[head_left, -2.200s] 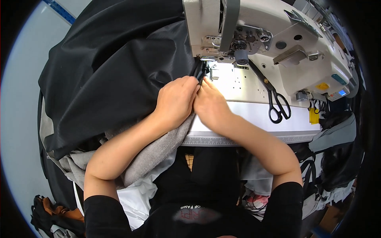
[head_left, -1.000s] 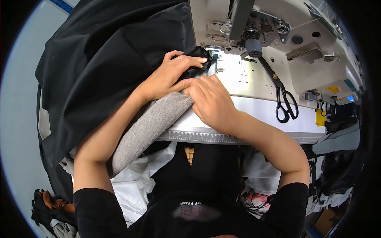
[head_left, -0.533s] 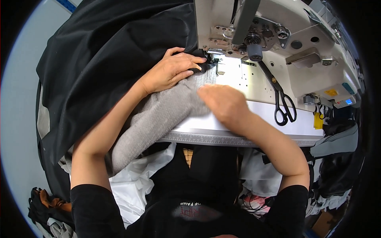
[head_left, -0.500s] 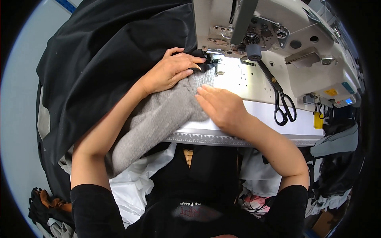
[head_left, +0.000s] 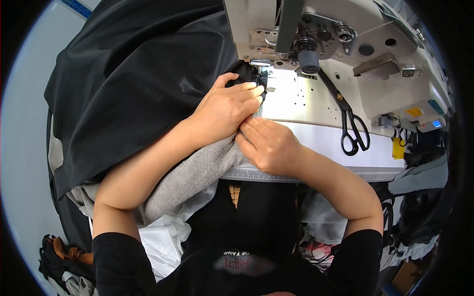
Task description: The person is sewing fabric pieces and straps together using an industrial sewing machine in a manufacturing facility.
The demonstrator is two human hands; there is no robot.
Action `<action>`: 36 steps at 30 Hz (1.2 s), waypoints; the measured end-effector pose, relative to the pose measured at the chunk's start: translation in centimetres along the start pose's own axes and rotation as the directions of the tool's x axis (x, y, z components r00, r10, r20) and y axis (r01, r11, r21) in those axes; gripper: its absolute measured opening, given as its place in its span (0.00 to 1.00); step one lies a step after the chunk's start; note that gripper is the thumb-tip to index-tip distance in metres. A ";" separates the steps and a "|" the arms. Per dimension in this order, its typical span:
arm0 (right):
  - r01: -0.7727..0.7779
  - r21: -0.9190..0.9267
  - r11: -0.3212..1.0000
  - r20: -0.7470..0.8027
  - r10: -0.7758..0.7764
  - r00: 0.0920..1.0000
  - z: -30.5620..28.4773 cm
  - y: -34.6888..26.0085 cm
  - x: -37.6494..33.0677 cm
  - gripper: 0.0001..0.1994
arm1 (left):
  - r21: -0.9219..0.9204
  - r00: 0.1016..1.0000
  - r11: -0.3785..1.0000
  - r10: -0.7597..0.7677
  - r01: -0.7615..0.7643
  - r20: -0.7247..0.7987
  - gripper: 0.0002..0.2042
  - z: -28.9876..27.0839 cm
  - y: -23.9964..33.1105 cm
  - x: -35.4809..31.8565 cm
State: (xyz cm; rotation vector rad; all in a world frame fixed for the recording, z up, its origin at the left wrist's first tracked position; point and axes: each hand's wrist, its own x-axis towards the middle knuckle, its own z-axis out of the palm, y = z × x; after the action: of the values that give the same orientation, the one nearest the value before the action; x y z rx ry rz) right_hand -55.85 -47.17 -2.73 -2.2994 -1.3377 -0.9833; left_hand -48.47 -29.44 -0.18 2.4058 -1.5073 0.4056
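Note:
Under the head of a white sewing machine [head_left: 308, 37], a wide piece of black fabric [head_left: 133, 74] and fluffy grey fabric [head_left: 192, 167] meet, with the black edge bunched beside the presser foot [head_left: 258, 74]. My left hand [head_left: 224, 108] grips the black edge just in front of the foot; its little finger sticks out and its thumb is hidden. Close against it, my right hand [head_left: 271, 145] is closed, fingertips together, on the grey fabric's edge. The layers between both hands are mostly covered.
Black scissors [head_left: 345, 111] lie on the machine bed to the right. A metal ruler strip [head_left: 345, 173] runs along the table's front edge. White fabric [head_left: 165, 241] hangs over my lap, and piled cloth [head_left: 419, 217] stands at the right.
My left hand has come nearer and curled its fingers over the black edge. My right hand has moved slightly left and nearer, meeting it. The black fabric has shifted; less grey fabric shows.

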 end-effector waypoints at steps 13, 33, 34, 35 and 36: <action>-0.040 0.109 0.993 0.090 0.030 0.995 -0.1 -0.2 0.0 0.12 | -0.025 0.979 0.978 -0.205 0.205 -0.005 0.12 0.2 1.5 -0.1; 0.006 0.036 0.999 0.003 -0.006 1.000 0.2 -0.1 -0.1 0.12 | 0.047 0.988 0.988 -0.142 0.144 -0.059 0.13 0.6 0.9 -0.1; 0.005 0.036 0.999 0.001 -0.005 1.000 0.3 -0.2 -0.1 0.12 | 0.065 0.991 0.990 -0.124 0.127 -0.057 0.11 0.1 1.0 -0.3; -0.013 0.077 0.997 -0.013 0.014 1.000 0.4 -0.2 0.0 0.12 | 0.083 0.993 0.990 -0.107 0.111 -0.052 0.10 -0.6 1.1 -0.4; -0.040 0.114 0.993 -0.020 0.043 0.999 0.5 -0.2 -0.2 0.13 | 0.076 0.994 0.992 -0.100 0.103 -0.046 0.10 -1.8 1.7 0.0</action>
State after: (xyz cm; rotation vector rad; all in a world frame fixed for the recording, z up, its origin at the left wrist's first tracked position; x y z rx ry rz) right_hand -55.86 -46.92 -3.19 -2.2162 -1.2970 -0.8943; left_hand -50.18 -29.46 1.63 2.5052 -1.3687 0.4980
